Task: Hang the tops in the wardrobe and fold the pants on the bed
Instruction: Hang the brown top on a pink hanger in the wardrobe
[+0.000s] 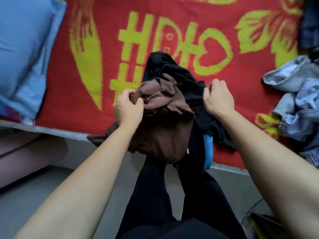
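Legs (pixel 155 204): black-trousered, below the fingers (pixel 126 94).
Left hand (pixel 128 107): fingers curled, pinching the brown top (pixel 164 128).
Right hand (pixel 218 99): fingers curled round the black garment (pixel 172 69).
Place: both bunched between the fingers, on the red blanket (pixel 241 80).

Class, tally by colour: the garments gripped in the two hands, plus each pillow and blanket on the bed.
Brown garment: 1
Black garment: 1
Blue pillow: 1
Red blanket: 1
Total: 4
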